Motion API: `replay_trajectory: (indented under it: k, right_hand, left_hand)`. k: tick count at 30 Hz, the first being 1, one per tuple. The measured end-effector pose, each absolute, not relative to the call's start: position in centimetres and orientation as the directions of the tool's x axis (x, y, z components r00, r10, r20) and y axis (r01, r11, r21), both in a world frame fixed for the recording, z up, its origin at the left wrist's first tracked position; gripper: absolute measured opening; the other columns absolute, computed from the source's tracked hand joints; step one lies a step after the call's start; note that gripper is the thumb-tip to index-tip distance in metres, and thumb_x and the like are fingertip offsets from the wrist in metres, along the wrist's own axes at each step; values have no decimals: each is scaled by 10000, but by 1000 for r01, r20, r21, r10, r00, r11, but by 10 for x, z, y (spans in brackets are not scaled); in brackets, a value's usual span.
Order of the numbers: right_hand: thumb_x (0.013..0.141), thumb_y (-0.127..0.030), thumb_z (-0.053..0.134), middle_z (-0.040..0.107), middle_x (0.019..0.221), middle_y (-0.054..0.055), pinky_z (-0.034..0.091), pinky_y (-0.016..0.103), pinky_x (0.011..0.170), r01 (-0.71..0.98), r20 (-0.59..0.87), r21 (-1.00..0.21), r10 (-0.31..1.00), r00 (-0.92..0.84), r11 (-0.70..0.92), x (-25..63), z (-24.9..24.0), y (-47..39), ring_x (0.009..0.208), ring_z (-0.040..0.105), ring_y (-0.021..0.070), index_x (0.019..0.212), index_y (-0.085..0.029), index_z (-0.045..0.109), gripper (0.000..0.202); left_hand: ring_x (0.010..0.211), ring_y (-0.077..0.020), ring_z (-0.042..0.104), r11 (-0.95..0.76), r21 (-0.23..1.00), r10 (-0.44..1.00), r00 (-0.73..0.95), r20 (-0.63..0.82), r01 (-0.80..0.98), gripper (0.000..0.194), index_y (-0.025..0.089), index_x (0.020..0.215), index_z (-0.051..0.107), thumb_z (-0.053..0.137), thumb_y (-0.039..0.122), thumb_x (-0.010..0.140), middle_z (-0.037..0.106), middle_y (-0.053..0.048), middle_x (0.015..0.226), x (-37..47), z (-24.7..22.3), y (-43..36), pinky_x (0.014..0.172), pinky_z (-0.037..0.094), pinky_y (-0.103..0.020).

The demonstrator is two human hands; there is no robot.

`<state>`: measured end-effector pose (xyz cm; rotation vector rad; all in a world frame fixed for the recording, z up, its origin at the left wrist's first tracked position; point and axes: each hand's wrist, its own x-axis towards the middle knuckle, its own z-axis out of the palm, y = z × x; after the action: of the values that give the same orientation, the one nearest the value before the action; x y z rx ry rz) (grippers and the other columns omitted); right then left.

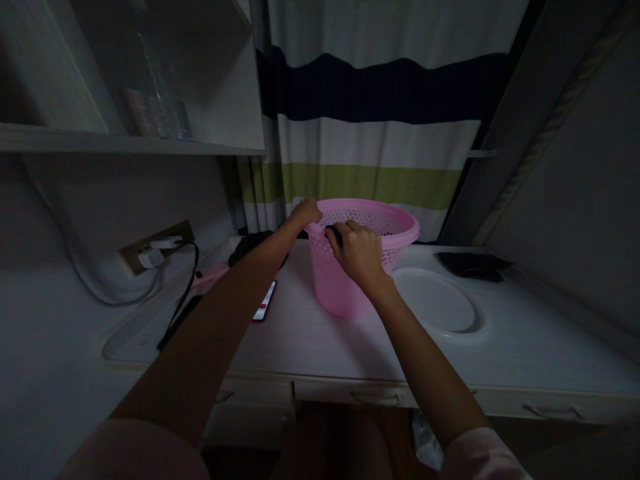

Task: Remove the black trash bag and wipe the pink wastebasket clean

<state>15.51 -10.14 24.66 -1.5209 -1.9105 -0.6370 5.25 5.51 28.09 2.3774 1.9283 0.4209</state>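
Note:
A pink plastic basket (335, 293) with a perforated upper wall stands upright on the white desk. My left hand (307, 211) is closed over the left part of its rim, the fingers reaching inside. At the near side of the rim, my right hand (359, 252) is closed on a small black object (333, 233), whose kind I cannot make out. The right fingers bend over the rim, and their tips are hidden. What lies inside the basket cannot be seen. To its right, a white round lid-like piece (435, 303) lies flat.
A lit phone (265, 303) lies left of the basket, near a dark cloth-like item (250, 245) and a pink item (210, 275). Chargers (151, 259) with cables hang at the wall socket. A black flat pouch (473, 264) lies back right. A shelf (215, 148) overhangs the left.

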Motion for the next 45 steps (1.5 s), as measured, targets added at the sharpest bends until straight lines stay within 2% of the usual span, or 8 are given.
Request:
replay_trajectory:
  k: [6, 12, 18, 23, 26, 32, 39, 45]
  right_hand:
    - [886, -386, 327, 626, 883, 76, 341, 279, 701, 950, 757, -42, 630, -172, 310, 185, 240, -102, 804, 557, 188, 965, -173, 618, 369]
    - [881, -375, 345, 630, 845, 57, 350, 263, 701, 900, 776, -104, 601, -193, 424, 218, 237, -97, 771, 553, 162, 894, -158, 619, 349]
    - [884, -378, 324, 634, 831, 78, 336, 281, 723, 948, 798, -102, 594, -104, 303, 208, 236, -95, 791, 557, 181, 860, -150, 618, 373]
    - [890, -377, 307, 627, 809, 76, 322, 285, 704, 976, 800, -70, 596, -68, 206, 190, 237, -99, 761, 553, 182, 850, -156, 619, 384]
    - [893, -372, 300, 624, 808, 76, 318, 289, 711, 985, 796, -74, 604, -36, 156, 177, 238, -100, 764, 552, 183, 854, -159, 619, 385]
    - [906, -343, 258, 624, 853, 99, 319, 307, 738, 992, 774, -66, 633, -19, 110, 144, 241, -95, 799, 553, 193, 889, -151, 609, 401]
    - [913, -330, 238, 616, 882, 112, 335, 314, 747, 992, 753, -33, 655, -57, 124, 121, 242, -92, 829, 552, 205, 947, -147, 602, 408]
    - [902, -331, 301, 616, 915, 96, 357, 296, 732, 978, 721, 11, 676, -153, 210, 130, 245, -98, 841, 558, 201, 1037, -170, 595, 362]
  left_hand:
    - [917, -222, 593, -213, 216, 962, 166, 217, 953, 407, 58, 1117, 542, 483, 141, 723, 607, -194, 1048, 51, 279, 55, 649, 447, -235]
    - [937, -252, 588, -203, 209, 961, 154, 228, 957, 393, 41, 1102, 555, 482, 126, 726, 593, -217, 1068, 52, 279, 60, 656, 458, -256]
    - [953, -238, 582, -189, 282, 957, 112, 266, 941, 385, 70, 1103, 566, 464, 151, 741, 595, -190, 1074, 51, 279, 59, 695, 462, -259]
    - [1001, -232, 550, -87, 365, 903, -81, 423, 927, 353, 122, 1098, 572, 411, 194, 793, 579, -149, 1100, 47, 282, 55, 770, 458, -297]
    - [1021, -244, 536, -106, 366, 883, -82, 463, 925, 355, 133, 1112, 562, 393, 225, 814, 564, -153, 1112, 41, 283, 53, 804, 444, -326]
    - [1021, -230, 537, -152, 280, 928, 39, 371, 948, 368, 117, 1108, 568, 432, 207, 778, 568, -158, 1115, 31, 288, 43, 809, 431, -292]
    - [979, -224, 559, -229, 61, 965, 218, 146, 971, 398, 16, 1116, 546, 448, 182, 767, 582, -190, 1092, 39, 295, 26, 737, 433, -221]
    - [970, -219, 543, -335, -75, 936, 341, 86, 939, 480, 66, 1177, 509, 542, 210, 720, 608, -146, 1041, 42, 295, 37, 773, 419, -218]
